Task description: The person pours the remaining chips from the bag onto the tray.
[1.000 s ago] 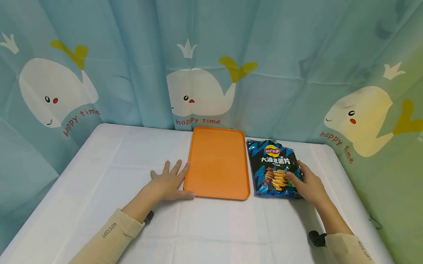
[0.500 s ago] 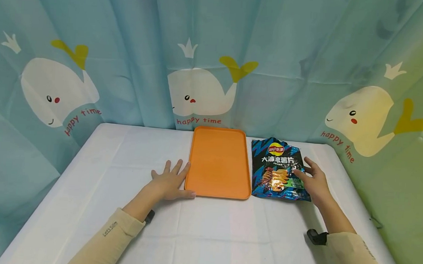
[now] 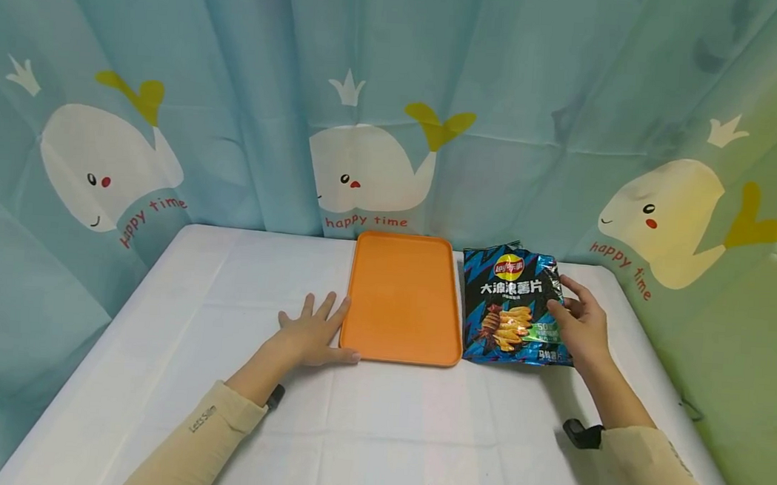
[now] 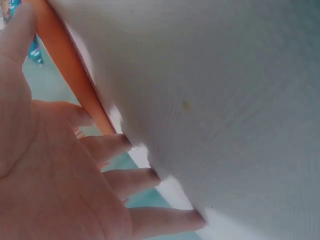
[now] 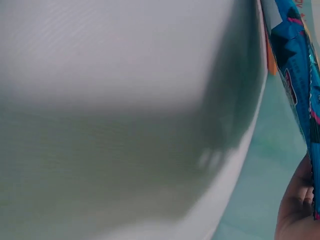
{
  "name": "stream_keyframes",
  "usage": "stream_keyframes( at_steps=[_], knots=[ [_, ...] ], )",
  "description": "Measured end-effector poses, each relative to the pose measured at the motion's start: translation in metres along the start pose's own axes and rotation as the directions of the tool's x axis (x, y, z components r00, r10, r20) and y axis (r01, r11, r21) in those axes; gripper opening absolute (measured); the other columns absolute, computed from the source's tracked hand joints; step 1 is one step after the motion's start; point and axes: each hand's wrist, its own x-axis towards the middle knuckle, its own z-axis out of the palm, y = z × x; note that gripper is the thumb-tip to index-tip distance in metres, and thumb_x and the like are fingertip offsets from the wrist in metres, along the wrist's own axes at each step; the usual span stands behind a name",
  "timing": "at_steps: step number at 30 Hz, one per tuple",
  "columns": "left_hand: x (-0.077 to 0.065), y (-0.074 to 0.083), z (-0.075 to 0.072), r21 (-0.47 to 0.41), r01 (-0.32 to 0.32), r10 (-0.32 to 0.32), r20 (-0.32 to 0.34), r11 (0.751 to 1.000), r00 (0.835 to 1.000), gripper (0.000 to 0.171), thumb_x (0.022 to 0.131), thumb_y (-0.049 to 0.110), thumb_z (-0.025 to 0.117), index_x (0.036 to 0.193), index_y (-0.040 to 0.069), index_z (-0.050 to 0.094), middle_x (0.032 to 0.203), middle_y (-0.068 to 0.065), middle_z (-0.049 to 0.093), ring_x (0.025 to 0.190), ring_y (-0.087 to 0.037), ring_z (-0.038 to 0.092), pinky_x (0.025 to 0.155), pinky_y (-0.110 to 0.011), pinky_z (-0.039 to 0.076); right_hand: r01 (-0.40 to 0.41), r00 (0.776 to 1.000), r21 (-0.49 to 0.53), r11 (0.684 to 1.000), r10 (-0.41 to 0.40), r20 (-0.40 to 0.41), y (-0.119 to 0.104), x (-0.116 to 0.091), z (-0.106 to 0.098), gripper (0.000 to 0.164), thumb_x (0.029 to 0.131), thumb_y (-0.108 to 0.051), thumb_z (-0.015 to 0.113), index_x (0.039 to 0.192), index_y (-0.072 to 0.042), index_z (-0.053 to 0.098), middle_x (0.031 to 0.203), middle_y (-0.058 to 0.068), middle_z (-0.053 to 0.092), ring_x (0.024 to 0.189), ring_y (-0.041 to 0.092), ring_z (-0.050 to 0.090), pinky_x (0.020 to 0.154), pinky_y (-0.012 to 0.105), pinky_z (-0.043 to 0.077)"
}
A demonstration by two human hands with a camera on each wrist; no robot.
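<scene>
My right hand (image 3: pixel 582 325) grips the right edge of a blue and black bag of potato chips (image 3: pixel 507 309), thumb on the printed front and fingers behind. The bag's front faces up toward me, just right of an orange tray (image 3: pixel 403 299). In the right wrist view the chip bag (image 5: pixel 297 70) shows nearly edge-on, with part of the right hand (image 5: pixel 297 205) below it. My left hand (image 3: pixel 309 338) lies spread at the tray's left edge, thumb by its near left corner. The left wrist view shows the palm of the left hand (image 4: pixel 60 170) and straight fingers beside the tray rim (image 4: pixel 70 60).
A white cloth (image 3: pixel 377 435) covers the table. Behind it and along the sides hangs a blue-green curtain (image 3: pixel 250 100) printed with white whales. The tray carries nothing.
The chip bag has shifted slightly to the right, and its front has spread out flatter and more visible. My right hand has moved slightly right with it. The left hand stays put.
</scene>
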Motion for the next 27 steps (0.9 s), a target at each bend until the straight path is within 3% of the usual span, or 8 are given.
stream_keyframes(
  at_steps=[6,14,17,22,27],
  knots=[
    [0.000,-0.001,0.001,-0.001,-0.002,0.002,-0.004,1.000,1.000,0.112,0.079,0.079,0.060,0.162,0.020,0.012,0.167,-0.017,0.010,0.149,-0.053,0.006,0.098,-0.086,0.015,0.142,0.990,0.024,0.990,-0.141,-0.030,-0.013,-0.005,0.001,0.051,0.102,-0.026,0.058,0.151,-0.024,0.045,0.105,-0.010,0.056,0.091,0.006,0.054,0.072,0.010,0.046],
    [-0.002,-0.001,0.000,-0.010,-0.001,0.001,0.006,1.000,1.000,0.112,0.079,0.078,0.061,0.162,0.020,0.013,0.167,-0.017,0.009,0.149,-0.053,0.004,0.099,-0.086,0.014,0.317,0.948,0.014,0.948,-0.317,-0.029,-0.030,-0.010,0.003,0.048,0.101,-0.021,0.060,0.148,-0.021,0.050,0.102,-0.015,0.062,0.086,0.003,0.060,0.074,0.010,0.048],
    [-0.001,0.000,0.000,-0.009,0.002,-0.001,0.012,1.000,1.000,0.113,0.079,0.078,0.061,0.162,0.020,0.012,0.167,-0.017,0.009,0.149,-0.052,0.004,0.099,-0.086,0.013,0.374,0.927,0.007,0.928,-0.373,-0.021,-0.037,-0.010,0.003,0.048,0.100,-0.018,0.062,0.147,-0.018,0.051,0.099,-0.011,0.065,0.082,0.004,0.061,0.074,0.010,0.048],
    [0.001,-0.001,0.001,0.002,0.007,-0.007,0.012,1.000,1.000,0.113,0.079,0.079,0.059,0.162,0.021,0.011,0.168,-0.016,0.008,0.150,-0.051,0.003,0.100,-0.085,0.014,0.462,0.887,-0.025,0.886,-0.462,0.003,-0.048,-0.009,0.005,0.048,0.098,-0.010,0.064,0.145,-0.012,0.054,0.100,0.006,0.068,0.081,-0.001,0.062,0.072,0.009,0.048],
    [0.002,-0.002,0.002,0.000,0.007,-0.007,0.013,1.000,1.000,0.113,0.079,0.079,0.059,0.162,0.021,0.011,0.168,-0.015,0.008,0.150,-0.051,0.003,0.100,-0.085,0.013,0.562,0.827,-0.081,0.823,-0.561,0.042,-0.061,-0.011,0.008,0.048,0.095,-0.002,0.066,0.141,-0.010,0.057,0.104,0.019,0.070,0.087,-0.011,0.061,0.071,0.007,0.047]
  ],
)
